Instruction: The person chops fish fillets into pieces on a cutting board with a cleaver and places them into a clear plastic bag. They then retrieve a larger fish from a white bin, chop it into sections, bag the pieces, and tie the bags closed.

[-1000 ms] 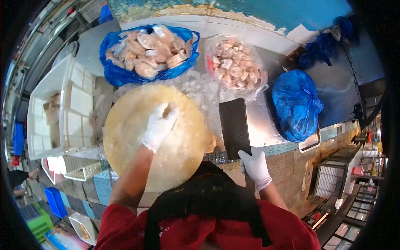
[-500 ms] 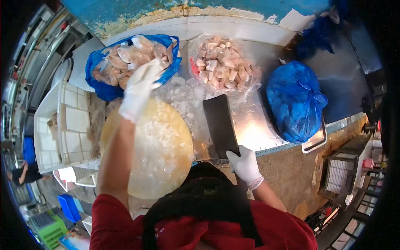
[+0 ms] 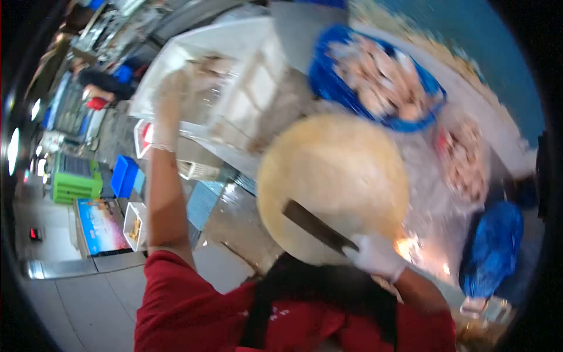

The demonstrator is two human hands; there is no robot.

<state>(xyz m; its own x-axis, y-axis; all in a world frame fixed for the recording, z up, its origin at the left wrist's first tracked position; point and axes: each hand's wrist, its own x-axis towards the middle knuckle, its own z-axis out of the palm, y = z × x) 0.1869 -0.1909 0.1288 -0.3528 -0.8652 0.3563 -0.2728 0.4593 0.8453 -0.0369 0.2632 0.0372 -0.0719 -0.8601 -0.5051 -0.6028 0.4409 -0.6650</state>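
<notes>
My right grip (image 3: 378, 258) held a cleaver (image 3: 314, 224), my left grip (image 3: 169, 105) over a white crate (image 3: 249, 35), its hold too blurred to tell, shirt marks (image 3: 275, 314) unreadable.

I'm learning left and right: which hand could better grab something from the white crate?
Probably the left hand: though blurred, it's over the white crate, near its contents. The right hand is farther away, holding the cleaver over the round board.
</notes>
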